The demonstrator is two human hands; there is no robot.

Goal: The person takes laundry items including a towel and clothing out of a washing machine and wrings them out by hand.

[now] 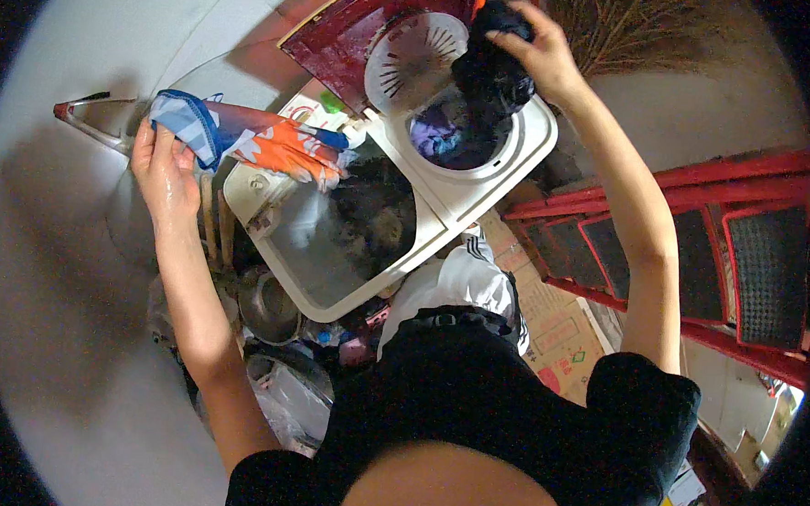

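Observation:
My left hand [170, 175], wet, holds the blue-edged end of a patterned orange, blue and white cloth garment [280, 143]. Its other end hangs over the open wash tub of a white twin-tub washing machine [369, 289]. Murky water [310, 227] and dark cloth [372, 217] lie in that tub. My right hand [543, 50] grips a bunched black garment [493, 69] over the round spin tub, where purple and blue cloth [435, 138] shows. Behind the spin tub a round, slotted white plastic lid [418, 61] stands tilted against a dark red panel.
Dry twigs [623, 31] lean at the top right. A red-framed rack with dark mesh panels [693, 254] stands at the right, near flattened cardboard [559, 323] on the floor. A metal pot [272, 304] is below the machine's left side. A bent metal bracket [93, 116] juts from the left wall.

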